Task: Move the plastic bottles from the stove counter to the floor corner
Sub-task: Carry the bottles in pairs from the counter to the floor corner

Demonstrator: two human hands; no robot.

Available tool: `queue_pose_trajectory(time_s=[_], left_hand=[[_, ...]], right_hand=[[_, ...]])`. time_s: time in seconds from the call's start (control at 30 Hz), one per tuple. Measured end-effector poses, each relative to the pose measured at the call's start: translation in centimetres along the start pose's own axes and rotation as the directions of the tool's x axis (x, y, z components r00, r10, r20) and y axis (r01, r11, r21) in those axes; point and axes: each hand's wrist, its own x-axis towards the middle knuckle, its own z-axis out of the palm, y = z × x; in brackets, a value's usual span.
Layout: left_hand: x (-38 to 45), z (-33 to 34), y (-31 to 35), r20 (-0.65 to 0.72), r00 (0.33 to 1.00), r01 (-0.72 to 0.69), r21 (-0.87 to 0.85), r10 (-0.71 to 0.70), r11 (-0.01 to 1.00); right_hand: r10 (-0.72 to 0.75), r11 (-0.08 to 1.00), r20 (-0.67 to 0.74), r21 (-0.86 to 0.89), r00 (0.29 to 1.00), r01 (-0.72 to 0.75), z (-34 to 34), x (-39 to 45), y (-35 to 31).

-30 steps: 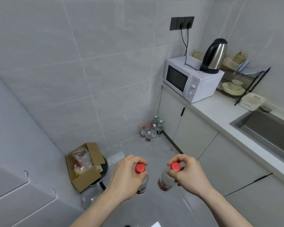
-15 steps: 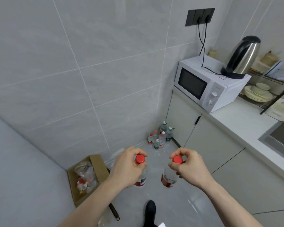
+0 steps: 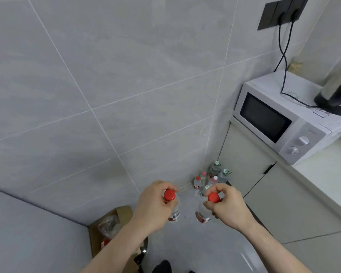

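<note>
Two bottles hang above the floor: your left hand (image 3: 153,206) pinches the left bottle (image 3: 173,210) by its neck, your right hand (image 3: 227,206) the right bottle (image 3: 202,213), short of the corner cluster (image 3: 211,178).

The view has swung left and closed in on the floor corner: the cluster of bottles (image 3: 211,179) at one o'clock now sits just beyond both hands. The microwave (image 3: 280,119) has slid toward three o'clock, and the dish rack and sink have left the view.

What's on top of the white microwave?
On the white box-shaped microwave stands a shiny steel kettle, cut off by the picture's edge, with black cords trailing down from the wall socket. Its far side is out of view.
</note>
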Motion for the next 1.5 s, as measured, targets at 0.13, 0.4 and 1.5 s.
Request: queue_pose_trajectory(time_s=[0.13, 0.4, 1.5], left_hand=[[6.3, -0.5, -1.7, 0.038, 0.999, -0.008, 0.027, 0.007, 1.0], [19.0, 0.8, -5.5, 0.179, 0.982, -0.072, 0.118, 0.05, 0.99], [47.4, 32.4, -21.4, 0.614, 0.787, -0.284, 0.446, -0.06, 0.849]], right_hand=[[0.041, 0.998, 0.019, 0.044, 0.999, -0.042, 0.3, 5.1, -1.5], [0.136, 0.991, -0.063, 0.016, 0.989, -0.135, 2.3, 15.1, -1.8], [0.647, 0.759, -0.1, 0.177, 0.756, -0.626, 13.5, 43.4, 24.4]])
